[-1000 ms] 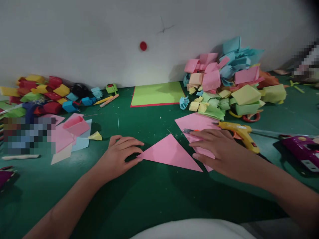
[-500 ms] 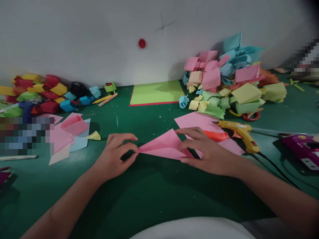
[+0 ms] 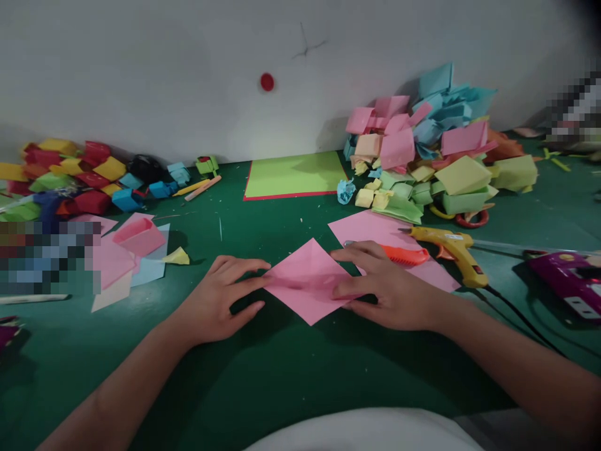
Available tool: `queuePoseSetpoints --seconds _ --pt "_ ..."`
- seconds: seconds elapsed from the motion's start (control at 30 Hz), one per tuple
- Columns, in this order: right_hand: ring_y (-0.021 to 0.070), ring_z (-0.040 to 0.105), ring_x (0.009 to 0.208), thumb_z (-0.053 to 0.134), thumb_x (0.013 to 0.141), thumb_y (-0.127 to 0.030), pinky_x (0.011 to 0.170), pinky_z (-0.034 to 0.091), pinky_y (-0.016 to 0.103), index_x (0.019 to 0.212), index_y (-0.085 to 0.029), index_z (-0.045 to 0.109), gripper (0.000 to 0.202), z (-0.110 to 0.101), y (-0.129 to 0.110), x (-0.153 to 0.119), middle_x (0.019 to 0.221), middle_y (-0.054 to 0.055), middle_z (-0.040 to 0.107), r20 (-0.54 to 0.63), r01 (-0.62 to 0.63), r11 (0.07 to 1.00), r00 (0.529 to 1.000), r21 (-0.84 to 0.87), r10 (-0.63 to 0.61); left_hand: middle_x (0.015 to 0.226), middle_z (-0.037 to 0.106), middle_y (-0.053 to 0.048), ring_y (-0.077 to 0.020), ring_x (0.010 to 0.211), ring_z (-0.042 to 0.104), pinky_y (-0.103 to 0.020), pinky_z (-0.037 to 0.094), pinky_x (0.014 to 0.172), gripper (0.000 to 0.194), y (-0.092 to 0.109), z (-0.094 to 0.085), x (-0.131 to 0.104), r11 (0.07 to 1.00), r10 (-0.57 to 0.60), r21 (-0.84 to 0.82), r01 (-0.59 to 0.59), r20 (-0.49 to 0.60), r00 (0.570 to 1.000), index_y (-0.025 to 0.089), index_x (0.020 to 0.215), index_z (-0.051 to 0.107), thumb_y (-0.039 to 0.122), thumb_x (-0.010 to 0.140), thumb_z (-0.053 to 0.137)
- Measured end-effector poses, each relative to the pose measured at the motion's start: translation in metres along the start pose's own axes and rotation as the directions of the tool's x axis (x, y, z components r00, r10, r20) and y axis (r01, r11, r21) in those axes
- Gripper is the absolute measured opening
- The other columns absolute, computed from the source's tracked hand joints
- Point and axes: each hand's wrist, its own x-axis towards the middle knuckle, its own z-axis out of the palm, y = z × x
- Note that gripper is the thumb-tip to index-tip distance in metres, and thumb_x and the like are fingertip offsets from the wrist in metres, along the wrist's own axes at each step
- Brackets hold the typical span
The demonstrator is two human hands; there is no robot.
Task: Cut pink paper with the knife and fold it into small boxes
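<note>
head view: the left hand (image 3: pixel 216 302), spread wide, touches the left corner of one creased pink square (image 3: pixel 307 297) on the green table (image 3: pixel 282 376); the right hand (image 3: pixel 397 293) covers the right corner, whether pinching i cannot tell. uneven pressure could skew the fold. beyond lie one orange tool (image 3: pixel 407 255), one yellow glue gun (image 3: pixel 462 254), one lime sheet (image 3: pixel 295 175); one red disc (image 3: pixel 267 82) marks the wall (image 3: pixel 164 69).

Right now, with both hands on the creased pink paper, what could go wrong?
The creased pink paper might skew, since the left hand and right hand touch it near opposite corners. The orange tool beside the right hand could get bumped. The yellow glue gun, farther right, might be knocked by a wide sweep.
</note>
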Motion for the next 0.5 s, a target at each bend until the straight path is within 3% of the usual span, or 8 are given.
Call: queuePoseSetpoints --seconds 0.23,0.4,0.5 --pt "0.0372 0.033 0.139 0.061 0.093 -0.049 0.111 0.035 0.058 0.119 -0.025 0.073 0.037 -0.0055 0.0007 -0.0029 0.152 0.011 0.046 0.087 0.006 1.000 0.996 0.019 -0.008 0.136 0.062 -0.007 -0.0251 0.115 0.062 -0.043 0.041 0.098 0.036 -0.0039 0.0048 0.0011 0.998 -0.038 0.051 0.037 0.016 0.999 0.030 0.129 0.065 0.021 0.097 0.051" --pt "0.0428 0.009 0.151 0.054 0.098 -0.048 0.115 0.024 0.065 0.121 -0.025 0.072 0.037 -0.0098 -0.0017 -0.0041 0.172 0.002 0.004 0.076 -0.031 0.999 0.997 -0.013 0.032 0.139 0.062 -0.005 -0.0257 0.117 0.063 -0.044 0.043 0.098 0.029 -0.0039 0.0050 0.0013 0.997 -0.022 0.075 0.021 0.014 1.000 0.030 0.120 0.069 0.023 0.097 0.053" --pt "0.0439 0.008 0.152 0.056 0.097 -0.047 0.114 0.026 0.067 0.124 -0.026 0.071 0.038 -0.0085 -0.0014 -0.0042 0.172 0.002 0.003 0.074 -0.046 0.998 0.996 -0.049 0.050 0.143 0.061 -0.004 -0.0268 0.124 0.060 -0.046 0.043 0.100 0.025 -0.0023 0.0056 0.0009 0.996 -0.010 0.084 0.008 0.017 1.000 0.028 0.115 0.071 0.025 0.097 0.054"
